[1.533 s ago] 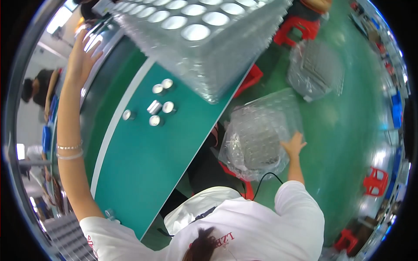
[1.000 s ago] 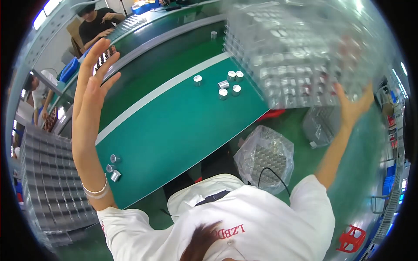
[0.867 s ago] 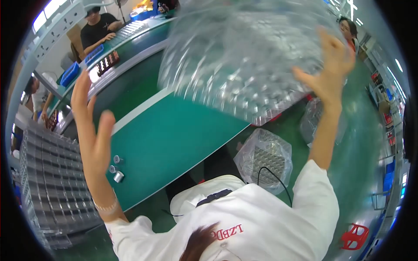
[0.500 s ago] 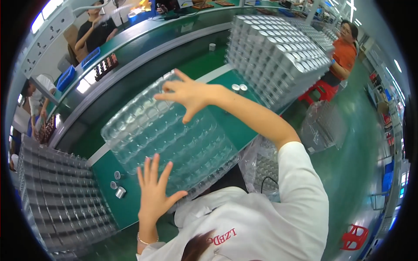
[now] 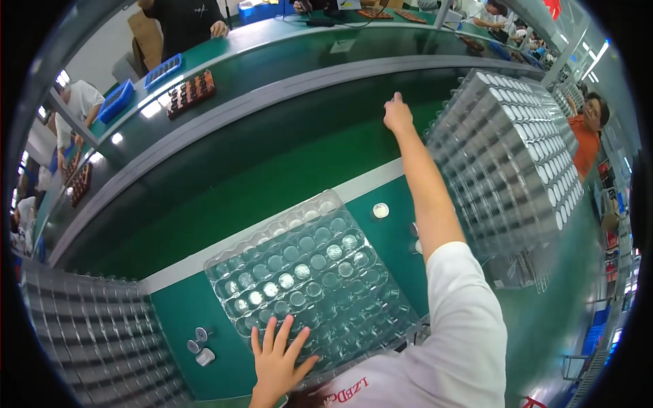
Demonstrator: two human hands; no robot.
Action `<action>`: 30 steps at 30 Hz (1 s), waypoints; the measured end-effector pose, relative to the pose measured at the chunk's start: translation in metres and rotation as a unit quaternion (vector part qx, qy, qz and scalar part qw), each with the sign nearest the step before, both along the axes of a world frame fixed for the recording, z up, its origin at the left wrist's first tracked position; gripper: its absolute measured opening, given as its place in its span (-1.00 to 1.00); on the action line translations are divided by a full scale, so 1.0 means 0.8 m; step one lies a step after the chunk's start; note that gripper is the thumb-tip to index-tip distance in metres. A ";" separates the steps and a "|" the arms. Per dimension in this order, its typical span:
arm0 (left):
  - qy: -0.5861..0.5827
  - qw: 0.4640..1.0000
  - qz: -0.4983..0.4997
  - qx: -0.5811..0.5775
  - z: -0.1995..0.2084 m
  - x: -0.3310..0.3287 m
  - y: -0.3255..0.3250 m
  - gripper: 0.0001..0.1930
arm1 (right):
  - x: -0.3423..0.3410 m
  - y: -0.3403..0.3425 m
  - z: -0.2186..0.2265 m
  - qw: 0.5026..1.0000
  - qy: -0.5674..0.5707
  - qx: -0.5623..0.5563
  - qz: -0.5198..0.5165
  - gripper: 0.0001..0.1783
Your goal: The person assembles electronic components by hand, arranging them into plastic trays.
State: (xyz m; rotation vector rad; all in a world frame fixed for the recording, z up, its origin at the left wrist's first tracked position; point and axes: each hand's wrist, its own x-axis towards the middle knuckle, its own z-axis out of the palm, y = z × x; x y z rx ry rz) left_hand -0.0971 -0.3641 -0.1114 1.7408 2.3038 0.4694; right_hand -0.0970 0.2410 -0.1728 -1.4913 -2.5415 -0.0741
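A clear plastic blister tray (image 5: 309, 275) with many round cells lies flat on the green table in front of me. My left hand (image 5: 277, 357) rests flat on its near edge, fingers spread. My right hand (image 5: 397, 115) is stretched far out over the green conveyor belt (image 5: 272, 170), fingers loosely curled; whether it holds anything I cannot tell. A small round silver part (image 5: 381, 211) lies on the table just right of the tray, with others partly hidden by my right arm.
A tall stack of clear trays (image 5: 510, 163) stands at the right. Another tray stack (image 5: 95, 340) stands at the lower left. Three small silver parts (image 5: 199, 343) lie near it. Other people work beyond the belt, by brown and blue trays (image 5: 190, 92).
The clear tray came down from overhead onto the table. My right hand left the tray and reached out over the belt. My left hand moved onto the tray's near edge.
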 end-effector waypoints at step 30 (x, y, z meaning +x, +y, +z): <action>-0.117 0.902 -0.115 0.400 0.142 -0.047 0.071 -0.60 | 0.107 -0.525 0.206 0.506 0.451 -0.609 0.413 -0.59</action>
